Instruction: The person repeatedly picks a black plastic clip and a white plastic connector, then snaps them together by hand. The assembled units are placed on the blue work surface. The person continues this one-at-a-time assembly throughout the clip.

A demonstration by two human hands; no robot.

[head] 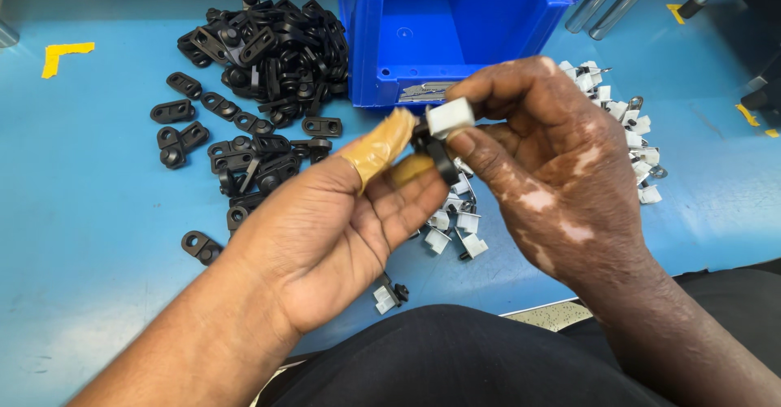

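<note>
Both hands meet at the centre of the frame, above the blue table [81,236]. The left hand [325,228], its thumb wrapped in tan tape, pinches a black clip [435,151] from the lower left. The right hand [553,171] comes in from the right, thumb and forefinger closed on a small white block [450,117] that sits directly on top of the black clip, touching it. The joint between the two parts is covered by fingertips and cannot be made out. A heap of black clips [260,57] lies in the upper left, a blue bin [455,33] at top centre with its upper edge cut off, and white pieces [630,130] lie right of centre, partly hidden behind the right hand.
</note>
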